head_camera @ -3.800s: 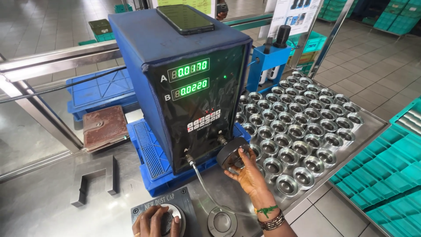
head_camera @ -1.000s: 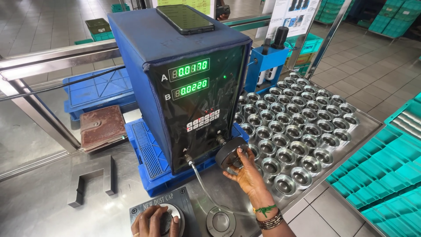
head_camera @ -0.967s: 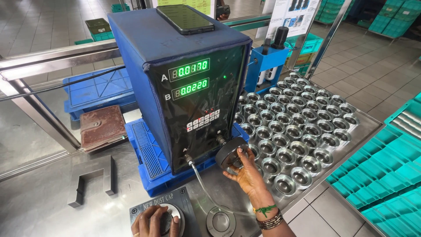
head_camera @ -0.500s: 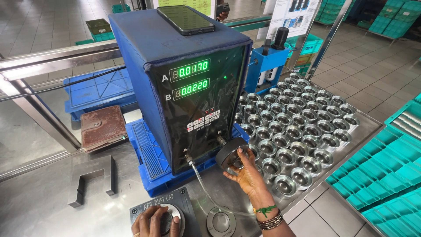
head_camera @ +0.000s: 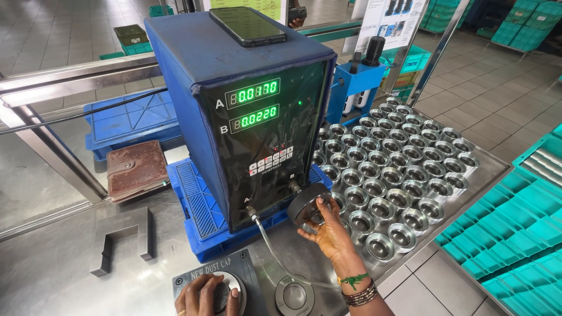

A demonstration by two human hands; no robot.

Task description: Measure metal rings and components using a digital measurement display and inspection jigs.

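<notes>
Lying far left on the steel table (head_camera: 52,275): brown wallet (head_camera: 136,169), dark U-shaped bracket (head_camera: 124,246) nearer, blue tray (head_camera: 132,120) further back.

Pressing down at the near edge: left hand (head_camera: 206,297), fingers (head_camera: 193,292) curled and draped over a round part (head_camera: 225,292) seated on a labelled grey plate (head_camera: 202,275). Touching it, gripping from above.

Sitting just right of that: round metal fixture (head_camera: 294,294), clear hose (head_camera: 269,246) running up to the blue gauge box (head_camera: 257,111). Showing two green readouts (head_camera: 253,105) on the front; black phone (head_camera: 247,26) lying flat on top.

Holding right of centre: right hand (head_camera: 329,231), fingers (head_camera: 319,205) pinching a dark ring-shaped part (head_camera: 309,203) by its rim, tilted on edge, just beside the box's right front connector. Touching the connector or not: cannot tell.

Filling the right of the table: rows of shiny metal cups (head_camera: 398,175), open side up. Standing behind them: blue holder (head_camera: 360,82). Stacking far right on the floor: teal crates (head_camera: 509,228).
</notes>
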